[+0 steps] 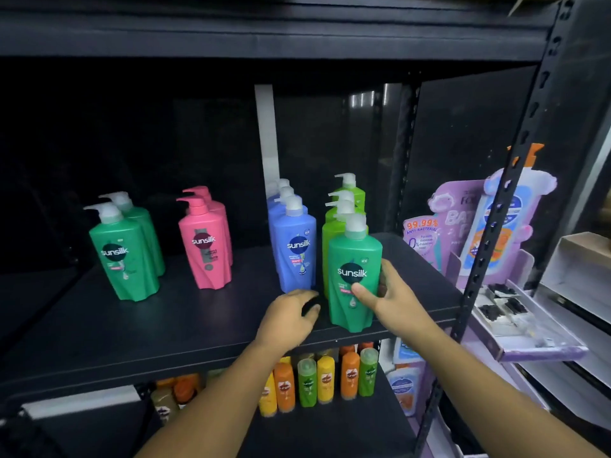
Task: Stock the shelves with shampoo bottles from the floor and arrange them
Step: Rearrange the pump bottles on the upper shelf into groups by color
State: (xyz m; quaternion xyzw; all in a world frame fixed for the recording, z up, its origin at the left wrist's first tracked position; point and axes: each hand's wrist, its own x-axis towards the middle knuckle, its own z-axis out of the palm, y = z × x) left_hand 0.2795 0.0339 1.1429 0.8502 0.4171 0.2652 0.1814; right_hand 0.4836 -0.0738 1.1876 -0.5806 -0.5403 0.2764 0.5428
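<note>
"Sunsilk" stood in white on a dark round badge on the front green bottle [353,276], the blue bottle [294,246], the pink bottle [206,249] and the left green bottle [124,262]. The purple card display [426,241] read "99.99% ANTI-BACTERIAL"; its smaller print was too blurred to read.

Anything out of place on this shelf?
Yes: the dark green bottle gripped by the right hand stands at the front of the lime green row, while the other dark green bottles stand at the far left. No spills visible.
</note>
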